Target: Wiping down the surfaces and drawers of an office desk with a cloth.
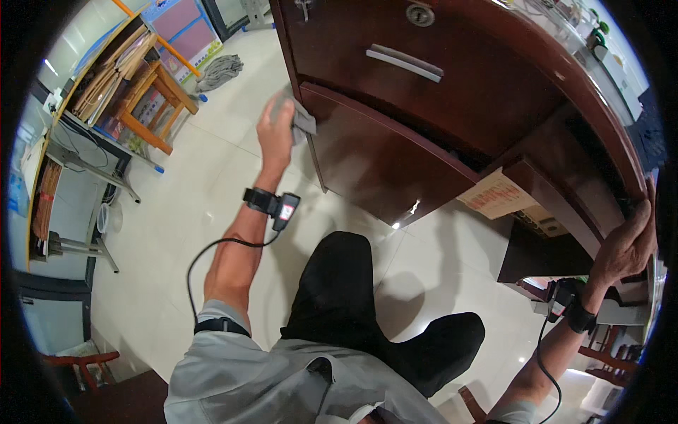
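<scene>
Fingers of the left hand (275,138) pinch a grey cloth (304,123) at the upper left corner of the drawer (392,159); the right hand (626,246) rests on the right edge of the desk (565,75), its finger spread unclear. Probably light and limp, the cloth suits a bunched hold, with room over the floor (173,212) leftward.

No wording is legible. Red print, too small to read, marks the cardboard box (494,193) at 3 o'clock; red-and-white labels, likewise unreadable, stand on the left wrist device (286,211), 9 o'clock, and right wrist device (560,302), 4 o'clock.
</scene>
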